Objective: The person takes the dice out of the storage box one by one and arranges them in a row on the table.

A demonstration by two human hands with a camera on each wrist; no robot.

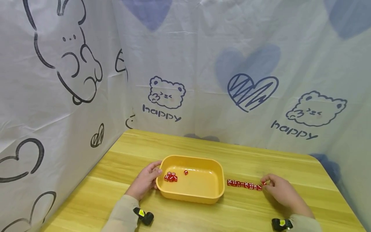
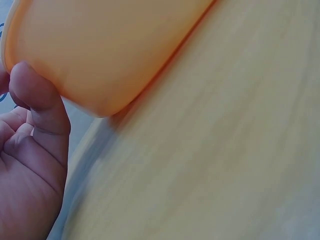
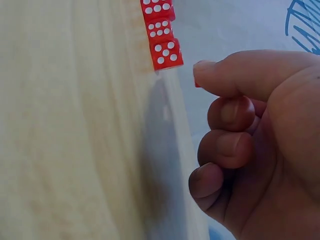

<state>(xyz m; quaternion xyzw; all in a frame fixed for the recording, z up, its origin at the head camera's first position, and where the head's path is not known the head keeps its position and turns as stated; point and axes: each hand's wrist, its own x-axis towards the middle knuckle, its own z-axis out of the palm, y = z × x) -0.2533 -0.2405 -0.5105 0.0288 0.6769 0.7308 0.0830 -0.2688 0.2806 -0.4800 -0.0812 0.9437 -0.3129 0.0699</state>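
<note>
A yellow rectangular plastic basin (image 1: pixel 197 184) stands on the table, with several red dice (image 1: pixel 171 177) clustered at its left end and a single die (image 1: pixel 185 172) apart from them. My left hand (image 1: pixel 143 181) grips the basin's left end, thumb at the rim; the left wrist view shows the thumb against the basin wall (image 2: pixel 110 55). To the right of the basin runs a straight row of red dice (image 1: pixel 244 185) with white pips. At the row's right end my right hand (image 1: pixel 281 191) pinches a red die (image 1: pixel 263 183), mostly hidden behind the thumb in the right wrist view.
The wood-grain table (image 1: pixel 232 214) reaches back to a white cloth (image 1: pixel 203 96) printed with hearts and bears. Another cloth wall (image 1: pixel 72 129) borders the left side. Black cameras are strapped at both wrists.
</note>
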